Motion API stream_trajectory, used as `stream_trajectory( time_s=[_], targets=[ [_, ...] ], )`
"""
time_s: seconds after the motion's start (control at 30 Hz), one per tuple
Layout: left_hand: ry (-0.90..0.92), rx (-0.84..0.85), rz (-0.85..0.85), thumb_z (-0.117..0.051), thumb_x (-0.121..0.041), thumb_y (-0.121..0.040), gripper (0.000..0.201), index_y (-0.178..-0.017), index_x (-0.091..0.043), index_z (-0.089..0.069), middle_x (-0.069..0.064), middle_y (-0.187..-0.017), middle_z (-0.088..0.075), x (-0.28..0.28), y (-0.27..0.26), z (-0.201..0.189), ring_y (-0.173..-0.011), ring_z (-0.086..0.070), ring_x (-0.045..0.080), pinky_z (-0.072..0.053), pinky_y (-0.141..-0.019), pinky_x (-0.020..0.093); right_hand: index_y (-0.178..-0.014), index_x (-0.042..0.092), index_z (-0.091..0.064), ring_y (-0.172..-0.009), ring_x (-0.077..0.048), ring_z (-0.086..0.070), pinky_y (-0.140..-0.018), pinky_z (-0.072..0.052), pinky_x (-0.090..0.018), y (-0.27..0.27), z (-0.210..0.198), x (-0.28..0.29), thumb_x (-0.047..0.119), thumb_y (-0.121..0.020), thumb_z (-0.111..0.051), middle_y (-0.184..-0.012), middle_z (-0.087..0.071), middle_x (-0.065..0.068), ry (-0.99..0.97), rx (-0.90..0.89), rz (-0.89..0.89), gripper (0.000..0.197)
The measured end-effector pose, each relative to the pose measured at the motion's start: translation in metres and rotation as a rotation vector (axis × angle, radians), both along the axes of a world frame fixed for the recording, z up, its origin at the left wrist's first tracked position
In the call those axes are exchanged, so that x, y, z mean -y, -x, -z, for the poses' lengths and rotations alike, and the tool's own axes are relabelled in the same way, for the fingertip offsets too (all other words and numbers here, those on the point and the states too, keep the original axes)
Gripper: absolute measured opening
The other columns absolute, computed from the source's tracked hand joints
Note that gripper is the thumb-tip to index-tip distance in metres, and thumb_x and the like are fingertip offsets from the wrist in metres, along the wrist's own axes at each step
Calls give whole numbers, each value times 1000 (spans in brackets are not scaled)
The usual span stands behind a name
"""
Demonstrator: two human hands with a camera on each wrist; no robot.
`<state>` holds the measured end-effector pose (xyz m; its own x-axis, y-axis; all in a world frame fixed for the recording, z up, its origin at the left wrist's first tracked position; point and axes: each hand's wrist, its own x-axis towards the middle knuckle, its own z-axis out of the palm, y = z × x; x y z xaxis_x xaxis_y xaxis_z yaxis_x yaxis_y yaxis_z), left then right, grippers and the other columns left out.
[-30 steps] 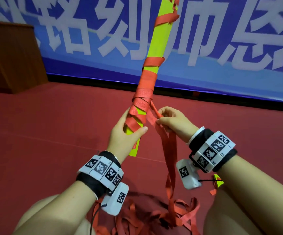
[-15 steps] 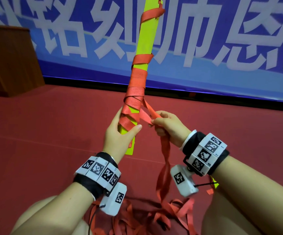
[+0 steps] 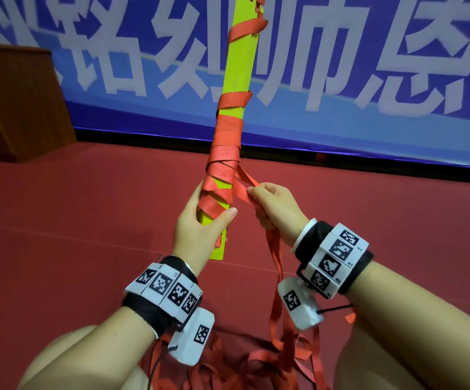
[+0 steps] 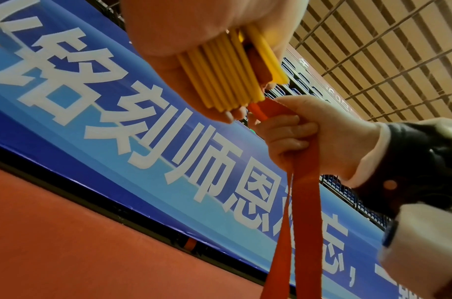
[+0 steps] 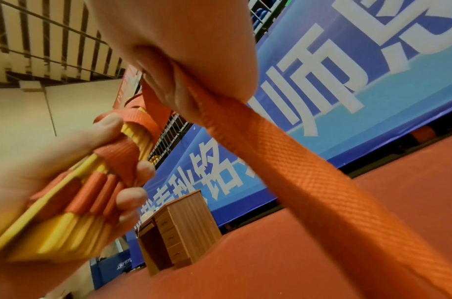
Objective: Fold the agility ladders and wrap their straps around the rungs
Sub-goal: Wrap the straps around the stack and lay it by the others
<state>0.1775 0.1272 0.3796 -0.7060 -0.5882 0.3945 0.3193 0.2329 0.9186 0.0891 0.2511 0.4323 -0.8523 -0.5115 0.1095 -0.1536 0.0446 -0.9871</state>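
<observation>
The orange woven straps (image 3: 278, 358) lie in a loose heap on the red floor (image 3: 73, 235) between the knees, feeding upward so slack runs freely. Up a little, the right hand (image 3: 277, 209) clenches a doubled length of strap, pulled taut beside the bundle, ready, I'd say, for another turn. Just left, the left hand (image 3: 200, 229) grasps the stack of flat yellow plastic rungs (image 3: 238, 71) near its lower end, thumb pinning the last wraps so they can't slip. The bundle stands tilted upward before the blue banner with white lettering (image 3: 368, 66); brown wooden cabinet (image 3: 17, 105) far left
</observation>
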Motion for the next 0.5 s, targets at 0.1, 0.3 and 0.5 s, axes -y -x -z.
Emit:
stream_trajectory(
  time_s=[0.1, 0.3, 0.5],
  targets=[
    [28, 0, -4, -79, -41, -65, 75, -129, -60, -44, -4, -99, -71, -1, -2, -2, -79, -65, 21, -58, -79, 49, -86, 19, -56, -36, -8, -34, -37, -25, -17, -4, -2, 4, 13, -97, -41, -46, -42, 9, -35, -118, 17, 20],
    [150, 3, -39, -79, -12, -78, 84, -138, -47, -33, -44, -83, -60, 5, -5, -3, -77, -58, -17, -41, -63, 0, -95, -4, -56, -42, -12, -47, -46, -42, -22, -3, 5, 5, 4, -98, -38, -62, -46, -8, -110, -156, -85, 20],
    [203, -1, -37, -81, -17, -76, 86, -141, -48, -34, -28, -111, -61, 6, -10, -5, -101, -59, -15, -41, -84, 2, -81, 5, -61, -64, -18, -60, -65, -53, -26, 2, 3, -7, -10, -88, -47, -60, -62, 2, -46, 104, -434, 22]
  ],
)
